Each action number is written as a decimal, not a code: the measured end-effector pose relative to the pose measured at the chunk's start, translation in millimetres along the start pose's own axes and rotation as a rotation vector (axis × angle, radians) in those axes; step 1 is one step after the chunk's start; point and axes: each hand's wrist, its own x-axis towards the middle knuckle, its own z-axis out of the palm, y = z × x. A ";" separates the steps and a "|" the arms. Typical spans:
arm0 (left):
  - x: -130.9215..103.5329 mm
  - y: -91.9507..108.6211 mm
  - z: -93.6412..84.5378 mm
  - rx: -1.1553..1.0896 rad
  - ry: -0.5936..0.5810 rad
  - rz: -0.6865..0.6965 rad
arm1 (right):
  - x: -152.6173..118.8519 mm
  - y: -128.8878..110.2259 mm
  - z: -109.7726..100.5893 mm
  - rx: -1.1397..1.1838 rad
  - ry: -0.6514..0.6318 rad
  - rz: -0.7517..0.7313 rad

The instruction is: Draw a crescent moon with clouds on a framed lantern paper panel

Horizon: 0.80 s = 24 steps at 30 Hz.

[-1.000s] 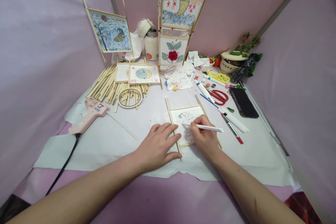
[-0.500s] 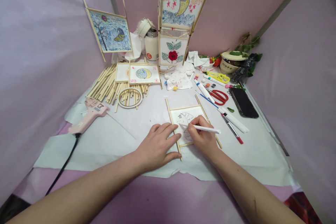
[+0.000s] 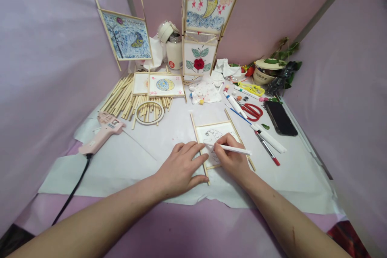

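A wood-framed white panel [image 3: 222, 128] lies flat before me, with a star and curved shapes drawn on it in dark lines. My left hand [image 3: 183, 166] rests with its fingers spread, their tips on the panel's left stick. My right hand [image 3: 232, 157] is closed round a white pen [image 3: 236, 149]. The pen slants left, its tip on or just over the left part of the drawing. Part of the panel's right side is hidden beneath my right hand.
Left are a pink glue gun [image 3: 104, 132], a ring [image 3: 150, 124] and wooden sticks [image 3: 117, 98]. Right are red scissors [image 3: 253, 112], a phone [image 3: 280, 118] and several pens. Behind stand a picture lantern [image 3: 199, 36], a bottle [image 3: 174, 53] and a bowl [image 3: 263, 75].
My right hand and the pen have shifted slightly left over the panel. My left hand has stayed in place.
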 end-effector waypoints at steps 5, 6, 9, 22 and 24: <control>0.4 -0.2 -0.1 -0.006 0.008 0.005 | -0.4 0.1 0.4 0.005 -0.009 0.005; 0.6 -0.2 -0.2 -0.007 0.006 0.005 | -0.4 0.3 0.4 0.004 -0.011 0.004; 1.1 -0.5 -0.5 -0.006 -0.007 0.001 | -0.3 0.8 0.0 0.011 -0.013 -0.002; 0.3 -0.7 -0.1 -0.008 0.006 0.009 | -0.8 1.3 0.2 0.014 -0.025 0.000; 0.3 -0.7 -0.1 -0.004 0.002 0.010 | -0.6 1.4 0.4 0.013 -0.027 -0.002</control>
